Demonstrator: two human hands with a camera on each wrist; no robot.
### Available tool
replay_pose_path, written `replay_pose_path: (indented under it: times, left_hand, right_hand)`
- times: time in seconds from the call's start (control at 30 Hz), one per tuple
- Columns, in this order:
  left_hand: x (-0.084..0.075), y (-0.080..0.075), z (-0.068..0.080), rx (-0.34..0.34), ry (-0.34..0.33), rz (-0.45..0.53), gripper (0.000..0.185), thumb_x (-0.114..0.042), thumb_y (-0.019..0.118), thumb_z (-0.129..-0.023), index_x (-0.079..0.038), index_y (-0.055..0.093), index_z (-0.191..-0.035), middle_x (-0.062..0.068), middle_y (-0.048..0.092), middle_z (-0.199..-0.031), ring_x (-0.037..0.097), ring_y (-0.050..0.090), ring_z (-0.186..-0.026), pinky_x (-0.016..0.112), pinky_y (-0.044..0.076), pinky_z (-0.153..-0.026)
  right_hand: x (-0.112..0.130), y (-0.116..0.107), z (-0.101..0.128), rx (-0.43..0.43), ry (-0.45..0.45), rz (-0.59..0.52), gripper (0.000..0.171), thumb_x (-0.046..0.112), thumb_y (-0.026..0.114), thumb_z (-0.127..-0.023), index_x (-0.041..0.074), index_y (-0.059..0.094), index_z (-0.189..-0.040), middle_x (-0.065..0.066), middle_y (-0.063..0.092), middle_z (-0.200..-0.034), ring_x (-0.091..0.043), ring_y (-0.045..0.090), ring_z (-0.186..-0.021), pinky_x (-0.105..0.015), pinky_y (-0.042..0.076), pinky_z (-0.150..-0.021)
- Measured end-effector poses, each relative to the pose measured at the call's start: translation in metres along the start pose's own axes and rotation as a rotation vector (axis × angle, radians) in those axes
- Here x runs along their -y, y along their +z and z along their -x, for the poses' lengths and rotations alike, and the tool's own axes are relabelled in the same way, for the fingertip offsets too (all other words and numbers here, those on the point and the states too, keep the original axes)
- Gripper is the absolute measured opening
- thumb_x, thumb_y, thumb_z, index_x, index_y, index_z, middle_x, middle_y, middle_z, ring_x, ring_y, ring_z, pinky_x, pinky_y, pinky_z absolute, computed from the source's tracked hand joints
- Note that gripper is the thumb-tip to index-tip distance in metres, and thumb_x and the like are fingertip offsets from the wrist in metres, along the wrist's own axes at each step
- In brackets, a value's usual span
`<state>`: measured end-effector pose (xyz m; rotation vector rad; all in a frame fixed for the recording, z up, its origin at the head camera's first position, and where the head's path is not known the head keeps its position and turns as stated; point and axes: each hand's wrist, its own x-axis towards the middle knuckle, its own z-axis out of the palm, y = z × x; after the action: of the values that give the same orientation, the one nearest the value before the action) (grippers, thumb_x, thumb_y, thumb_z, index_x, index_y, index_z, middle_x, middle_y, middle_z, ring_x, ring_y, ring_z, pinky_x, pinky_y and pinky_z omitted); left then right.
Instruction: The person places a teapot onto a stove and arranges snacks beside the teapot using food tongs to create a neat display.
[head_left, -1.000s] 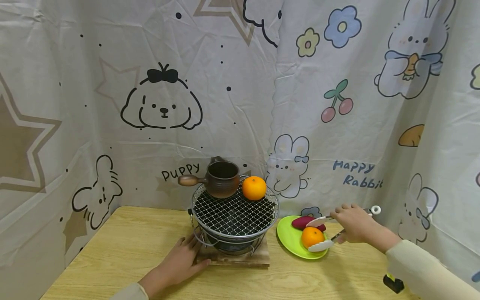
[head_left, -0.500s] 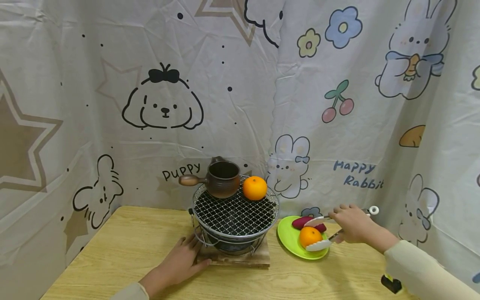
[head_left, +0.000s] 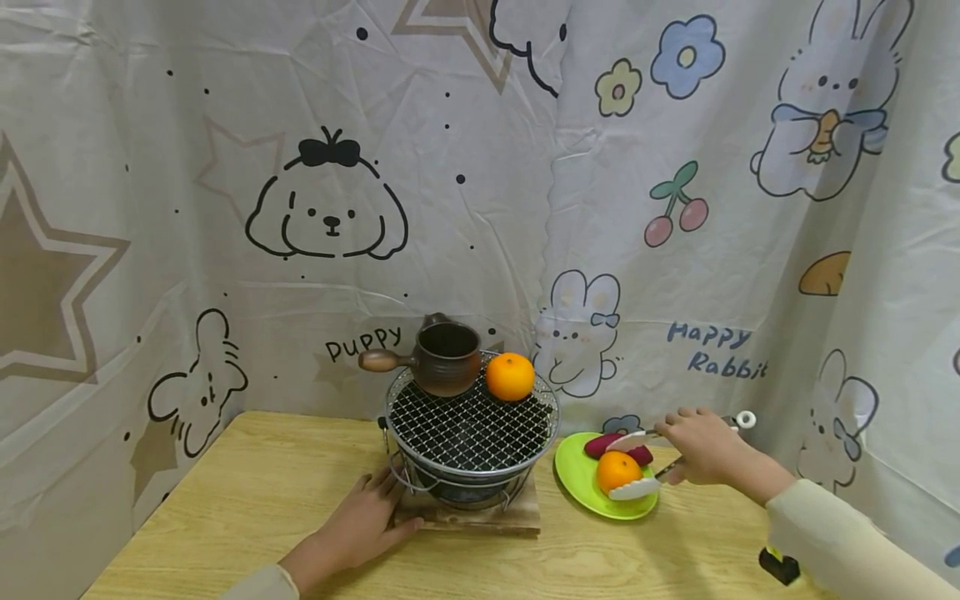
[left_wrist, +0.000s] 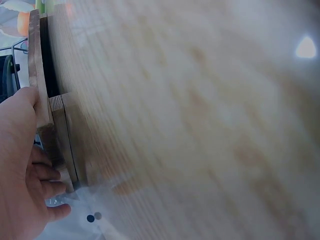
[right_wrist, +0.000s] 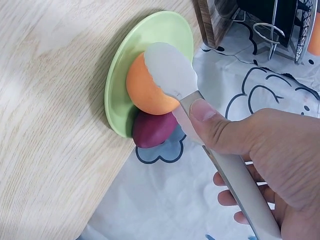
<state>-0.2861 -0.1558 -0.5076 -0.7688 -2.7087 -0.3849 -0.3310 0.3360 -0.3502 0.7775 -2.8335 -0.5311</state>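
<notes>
My right hand (head_left: 708,446) grips a pair of tongs (right_wrist: 235,185), thumb on one arm and fingers on the far side. Their pale scalloped tips straddle an orange (head_left: 619,473) on a lime-green plate (head_left: 581,479). Beside that orange lies a purple sweet potato (right_wrist: 154,130), partly covered by it in the right wrist view. My left hand (head_left: 360,521) rests against the left front corner of a wooden board (head_left: 487,521), its fingers extended along the side and the thumb along the front. On the board stands a round tabletop grill (head_left: 468,433) with a wire mesh.
A brown clay pot (head_left: 446,367) with a side handle sits at the back left of the mesh. To its right is another orange (head_left: 511,377). A printed curtain (head_left: 465,208) hangs behind the table (head_left: 247,483). A small black-and-yellow object (head_left: 778,565) shows below the right sleeve.
The right hand and tongs have shifted slightly left, and the orange between the tips has moved left across the plate. My left hand keeps its place at the board.
</notes>
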Motion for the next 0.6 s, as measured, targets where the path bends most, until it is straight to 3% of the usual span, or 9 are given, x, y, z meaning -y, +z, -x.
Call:
replay_pose_path:
  times: [0.6]
  left_hand:
    - [0.0014, -0.0006, -0.0008, 0.035, -0.014, 0.031, 0.084, -0.059, 0.056, -0.099, 0.006, 0.044, -0.15, 0.028, 0.046, -0.154, 0.045, 0.045, -0.142, 0.068, 0.042, -0.105]
  right_hand:
    - [0.0, -0.0027, -0.0011, 0.001, 0.01, -0.025, 0.062, 0.042, 0.093, -0.066, 0.007, 0.071, -0.112, -0.008, 0.072, -0.099, -0.027, 0.062, -0.088, -0.052, 0.055, -0.083]
